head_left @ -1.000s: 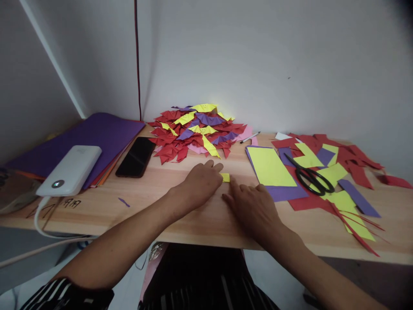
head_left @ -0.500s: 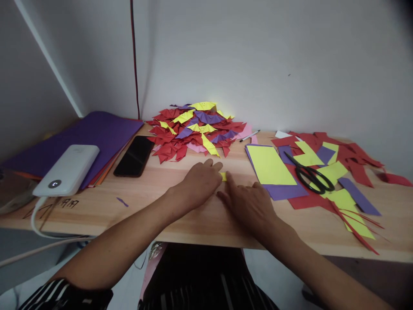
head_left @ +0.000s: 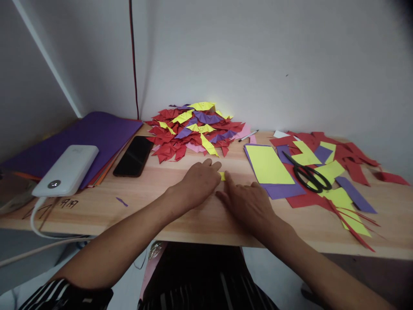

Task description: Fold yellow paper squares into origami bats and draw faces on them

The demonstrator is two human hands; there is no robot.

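Bare hands (head_left: 204,183): two
Small yellow paper rectangle (head_left: 222,176) between hands: one
Black looped-handle scissors (head_left: 297,166): one
White rectangular power bank (head_left: 69,167): one
Black rectangular phone (head_left: 134,156): one
Slim white pen (head_left: 248,136): one
Multicoloured folded-paper shapes (head_left: 201,128): overlapping, uncountable

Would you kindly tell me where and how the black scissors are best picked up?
Probably by the handle loops, coming from the near right: the black scissors lie on paper scraps with their loops toward that side and blades pointing away leftward.

Open tabletop (head_left: 161,178) between black phone (head_left: 134,156) and left hand (head_left: 203,183), folded paper pile (head_left: 196,133) blocking the way beyond, yellow sheet (head_left: 270,164) and scissors (head_left: 308,176) obstructing right of right hand (head_left: 248,202)
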